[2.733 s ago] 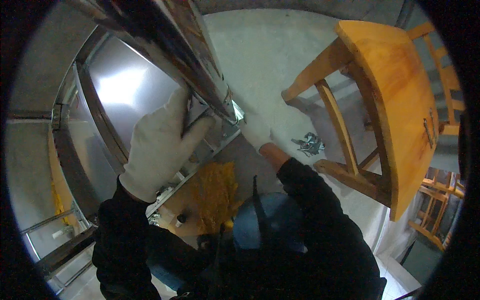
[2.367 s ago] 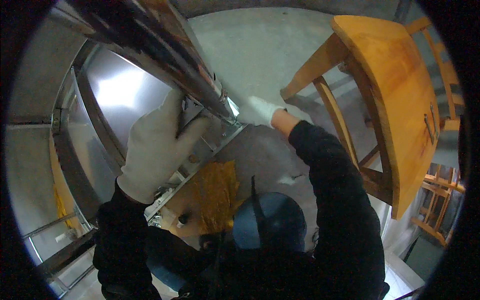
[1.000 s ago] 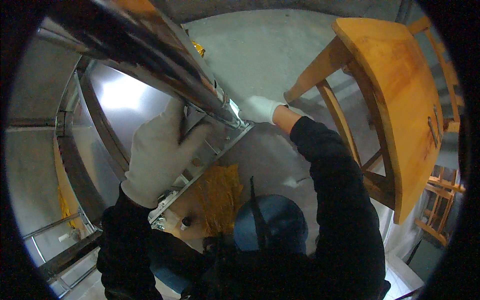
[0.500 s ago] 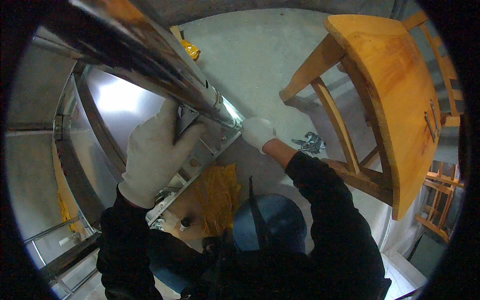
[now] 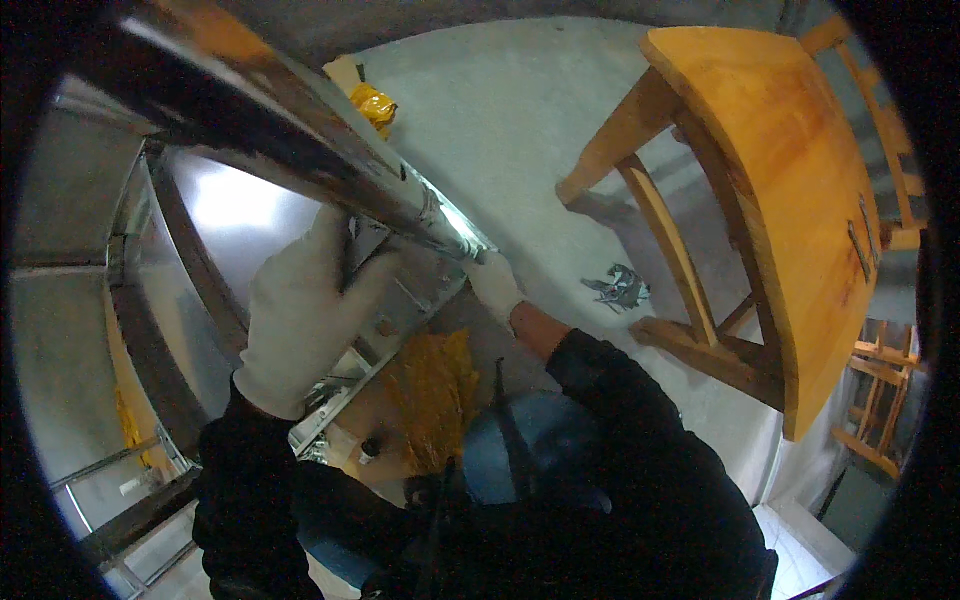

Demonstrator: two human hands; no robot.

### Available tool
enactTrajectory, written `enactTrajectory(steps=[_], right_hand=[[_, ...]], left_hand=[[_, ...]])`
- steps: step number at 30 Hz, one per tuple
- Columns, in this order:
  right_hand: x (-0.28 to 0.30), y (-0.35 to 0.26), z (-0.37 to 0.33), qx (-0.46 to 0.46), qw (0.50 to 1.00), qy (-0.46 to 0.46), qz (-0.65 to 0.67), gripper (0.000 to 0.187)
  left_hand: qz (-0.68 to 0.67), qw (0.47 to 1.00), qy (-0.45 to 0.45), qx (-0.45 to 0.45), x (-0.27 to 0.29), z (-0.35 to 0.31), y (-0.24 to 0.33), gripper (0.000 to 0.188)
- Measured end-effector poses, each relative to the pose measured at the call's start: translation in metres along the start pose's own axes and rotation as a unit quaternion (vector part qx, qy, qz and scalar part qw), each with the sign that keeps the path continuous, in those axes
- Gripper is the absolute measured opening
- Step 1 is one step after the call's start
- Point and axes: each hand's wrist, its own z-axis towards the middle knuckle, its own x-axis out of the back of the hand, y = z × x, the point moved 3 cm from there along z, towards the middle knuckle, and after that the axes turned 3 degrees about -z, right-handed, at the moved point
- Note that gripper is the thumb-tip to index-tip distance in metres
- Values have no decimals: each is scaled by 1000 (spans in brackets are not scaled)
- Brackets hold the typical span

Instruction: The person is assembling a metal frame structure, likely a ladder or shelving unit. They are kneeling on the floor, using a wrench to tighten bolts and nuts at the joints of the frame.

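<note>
My left hand (image 5: pixel 310 310), in a white work glove, has its thumb and fingers closed around a metal frame piece (image 5: pixel 368 240) below a long shiny metal tube (image 5: pixel 330 150). Its fingertips are partly hidden behind that piece. Gloved in white too, my right hand (image 5: pixel 495 283) is closed at the tube's low end, where the tube meets a thin metal rail (image 5: pixel 375 370). Whatever its fingers pinch there is hidden. A bright, curved sheet-metal panel (image 5: pixel 240 195) stands behind my left hand.
On the right stands a wooden stool (image 5: pixel 770 150) with small metal pieces (image 5: pixel 862 240) on its seat. A small heap of metal hardware (image 5: pixel 620 288) lies on the floor beside it. Yellow plastic (image 5: pixel 375 105) lies at the back, and a yellowish-brown sheet (image 5: pixel 435 390) near my knees.
My right hand has shifted slightly left and down toward me, its forearm following. My left hand stays in place. The tube's low end appears slightly shifted.
</note>
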Motion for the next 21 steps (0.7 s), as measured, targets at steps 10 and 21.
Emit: enactTrajectory(steps=[10,21], right_hand=[[8,-41,-17,-53,997,-6,53,27],[82,-49,6,181,896,-51,-402,23]], left_hand=[[12,1000,-8,14,4,1,0,46],[7,999,-31,43,8,3,6,49]])
